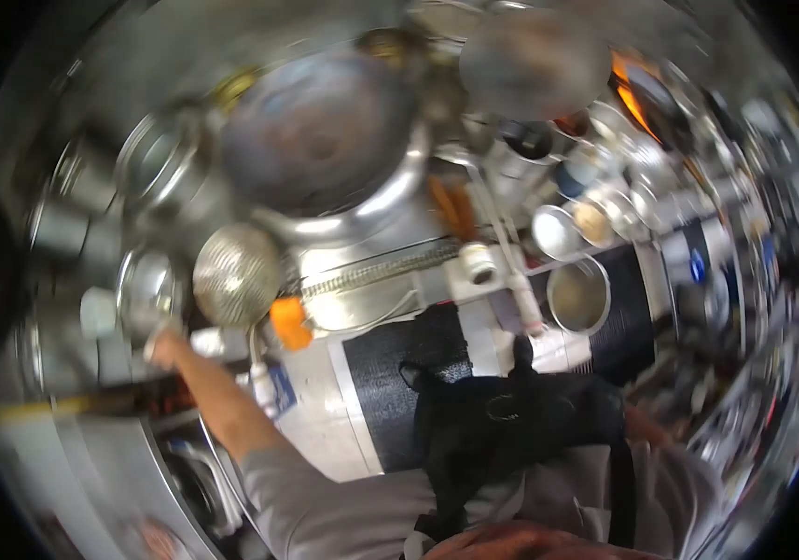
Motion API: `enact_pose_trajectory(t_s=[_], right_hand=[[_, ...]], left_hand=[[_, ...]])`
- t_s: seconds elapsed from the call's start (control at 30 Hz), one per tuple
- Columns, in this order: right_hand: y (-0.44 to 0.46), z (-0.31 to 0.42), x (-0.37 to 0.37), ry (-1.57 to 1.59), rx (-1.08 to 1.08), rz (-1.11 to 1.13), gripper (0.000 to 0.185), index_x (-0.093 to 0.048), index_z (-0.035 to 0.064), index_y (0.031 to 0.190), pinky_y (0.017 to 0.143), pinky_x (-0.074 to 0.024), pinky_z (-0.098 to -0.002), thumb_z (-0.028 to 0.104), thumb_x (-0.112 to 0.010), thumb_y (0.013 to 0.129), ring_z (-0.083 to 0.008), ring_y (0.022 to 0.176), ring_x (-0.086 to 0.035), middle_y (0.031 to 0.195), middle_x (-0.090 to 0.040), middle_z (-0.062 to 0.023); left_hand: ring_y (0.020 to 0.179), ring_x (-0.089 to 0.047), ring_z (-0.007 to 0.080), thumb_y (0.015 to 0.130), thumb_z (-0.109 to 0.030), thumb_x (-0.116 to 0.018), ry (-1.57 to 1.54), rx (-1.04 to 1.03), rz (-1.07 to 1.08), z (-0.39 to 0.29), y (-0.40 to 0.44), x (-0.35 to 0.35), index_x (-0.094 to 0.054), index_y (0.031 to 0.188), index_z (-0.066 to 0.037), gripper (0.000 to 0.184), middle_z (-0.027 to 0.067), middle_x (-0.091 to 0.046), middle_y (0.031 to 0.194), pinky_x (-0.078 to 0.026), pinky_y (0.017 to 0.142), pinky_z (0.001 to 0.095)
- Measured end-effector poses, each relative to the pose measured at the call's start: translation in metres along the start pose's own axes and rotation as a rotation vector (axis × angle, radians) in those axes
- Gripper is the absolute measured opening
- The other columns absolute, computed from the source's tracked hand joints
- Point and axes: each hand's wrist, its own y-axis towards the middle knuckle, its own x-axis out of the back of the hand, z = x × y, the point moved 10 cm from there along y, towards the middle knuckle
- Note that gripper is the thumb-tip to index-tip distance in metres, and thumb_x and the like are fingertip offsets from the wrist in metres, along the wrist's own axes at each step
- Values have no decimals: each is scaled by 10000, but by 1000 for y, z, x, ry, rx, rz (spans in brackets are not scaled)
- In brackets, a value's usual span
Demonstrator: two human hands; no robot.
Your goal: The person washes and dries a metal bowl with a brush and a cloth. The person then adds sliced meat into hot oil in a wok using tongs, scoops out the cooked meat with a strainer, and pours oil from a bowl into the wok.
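Note:
My left arm reaches out to the left, and my left hand [166, 347] is at the near edge of a shiny round metal container [150, 285]. Motion blur smears its fingers, so I cannot tell whether it grips the rim or only touches it. A perforated metal strainer [236, 273] with a pale handle lies just right of that hand. Beside the strainer is an orange cloth-like item [291, 323]. Only a bit of my right forearm shows at the right of my body; my right hand is out of sight.
A big dark wok [320, 135] sits on the steel stove ahead, with another round dark pan [534, 65] farther right. Orange flame [634, 93] burns at the upper right. Several small bowls [556, 231] and a large round pot [578, 294] stand on the right. Black mats [399, 383] cover the floor.

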Motion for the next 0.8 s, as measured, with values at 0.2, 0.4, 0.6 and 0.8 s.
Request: enact_pose_trajectory(t_s=[0.2, 0.4, 0.6, 0.8], right_hand=[[9, -189, -36, 241, -215, 8, 255, -679, 127, 1162, 775, -570, -352, 261, -646, 947, -199, 815, -686, 1066, -715, -28], [142, -195, -38, 112, 253, 168, 226, -682, 142, 1066, 734, -556, -350, 267, -630, 885, -222, 825, -697, 1015, -701, -17], [145, -165, 143, 300, 503, -163, 250, -696, 84, 1022, 616, -536, -339, 265, -648, 856, -219, 707, -683, 911, -690, -93], [231, -320, 247, 967, 256, -208, 282, -678, 30, 1106, 535, -528, -311, 221, -602, 912, -156, 643, -648, 869, -678, -71]], left_hand=[[1143, -577, 480, 917, -325, -657, -1301, 951, -964, 110, -97, 26, -378, 1308, 71, 622, 415, -434, 1329, -566, 847, 476], [1076, -625, 297, 952, -318, -680, -2408, -99, -814, -10, -304, 237, -466, 1297, 100, 583, 258, -589, 1255, -540, 913, 416], [1286, -507, 327, 995, -398, -584, -2758, -1070, 409, -259, -573, 374, -396, 1468, -18, 635, 160, -504, 1437, -428, 1097, 447], [1305, -483, 380, 1022, -441, -485, -2543, -1305, 1155, -469, -846, 469, -376, 1494, -79, 605, 178, -446, 1485, -327, 1119, 668]])
